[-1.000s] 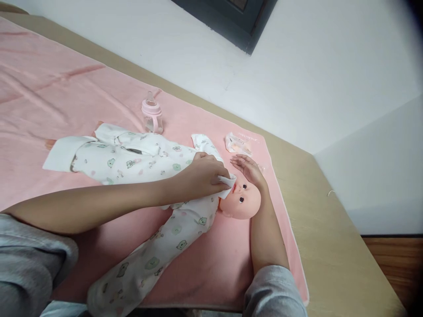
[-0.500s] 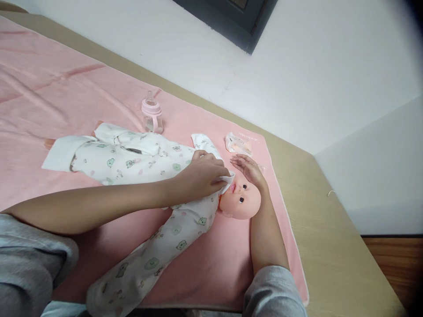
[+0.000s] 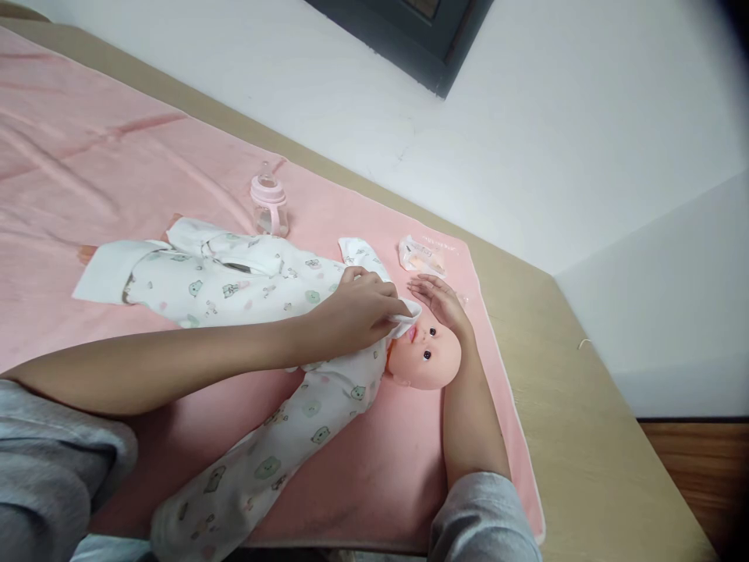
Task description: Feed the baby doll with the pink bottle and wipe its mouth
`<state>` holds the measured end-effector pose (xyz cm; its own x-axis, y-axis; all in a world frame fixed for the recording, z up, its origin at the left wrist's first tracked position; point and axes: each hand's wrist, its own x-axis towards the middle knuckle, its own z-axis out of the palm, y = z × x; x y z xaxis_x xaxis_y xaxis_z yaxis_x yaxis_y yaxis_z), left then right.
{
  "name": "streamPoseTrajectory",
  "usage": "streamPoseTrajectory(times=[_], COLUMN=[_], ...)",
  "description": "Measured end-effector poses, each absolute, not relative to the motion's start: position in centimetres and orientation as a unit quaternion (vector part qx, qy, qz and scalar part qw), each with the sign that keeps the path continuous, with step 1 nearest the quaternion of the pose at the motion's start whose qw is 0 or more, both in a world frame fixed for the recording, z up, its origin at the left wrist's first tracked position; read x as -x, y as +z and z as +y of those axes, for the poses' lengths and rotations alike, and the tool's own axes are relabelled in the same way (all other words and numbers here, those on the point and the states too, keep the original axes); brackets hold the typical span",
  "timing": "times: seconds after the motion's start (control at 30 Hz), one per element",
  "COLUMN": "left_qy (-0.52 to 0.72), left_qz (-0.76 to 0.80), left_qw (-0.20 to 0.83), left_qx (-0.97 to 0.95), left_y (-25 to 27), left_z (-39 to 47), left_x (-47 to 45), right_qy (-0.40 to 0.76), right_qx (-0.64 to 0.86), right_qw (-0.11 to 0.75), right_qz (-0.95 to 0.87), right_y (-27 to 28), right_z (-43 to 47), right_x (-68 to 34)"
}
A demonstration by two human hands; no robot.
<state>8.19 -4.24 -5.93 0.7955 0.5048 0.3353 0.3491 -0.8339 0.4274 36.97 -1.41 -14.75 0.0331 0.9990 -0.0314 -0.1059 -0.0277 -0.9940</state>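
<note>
A baby doll [image 3: 430,363] in white printed clothes [image 3: 328,293] lies on its back on a pink blanket [image 3: 374,468], its head to the right. My left hand [image 3: 366,306] reaches across the doll's chest. Its fingers pinch a small white cloth [image 3: 408,318] against the doll's mouth and cheek. Curved around the far side of the head is my right hand [image 3: 441,300], palm towards the doll, fingers stretched out and holding nothing. The right forearm lies along the crown of the head.
A pink-lidded baby bottle [image 3: 270,204] stands on the blanket beyond the doll's legs. Near my right fingertips lies a crumpled clear plastic packet [image 3: 421,256]. The wooden tabletop [image 3: 562,406] shows past the blanket's right edge, and a white wall [image 3: 527,156] rises behind.
The white cloth in my left hand has shifted slightly up the doll's cheek, away from the chin. My right hand has stayed almost still.
</note>
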Motion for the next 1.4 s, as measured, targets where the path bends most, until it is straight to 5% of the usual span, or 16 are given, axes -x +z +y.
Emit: streamPoseTrajectory(times=[0.7, 1.4], left_qy=[0.234, 0.232], left_qz=[0.193, 0.194], left_qw=[0.256, 0.209], left_qx=[-0.918, -0.930], left_y=[-5.1, -5.8], left_z=[-4.7, -5.0], left_x=[-7.7, -7.9], right_qy=[0.523, 0.525], right_qx=[0.494, 0.491], right_qw=[0.521, 0.522], right_qz=[-0.460, -0.458], right_y=[-14.7, -14.7], right_z=[-1.4, -1.4], right_x=[-36.9, -37.0])
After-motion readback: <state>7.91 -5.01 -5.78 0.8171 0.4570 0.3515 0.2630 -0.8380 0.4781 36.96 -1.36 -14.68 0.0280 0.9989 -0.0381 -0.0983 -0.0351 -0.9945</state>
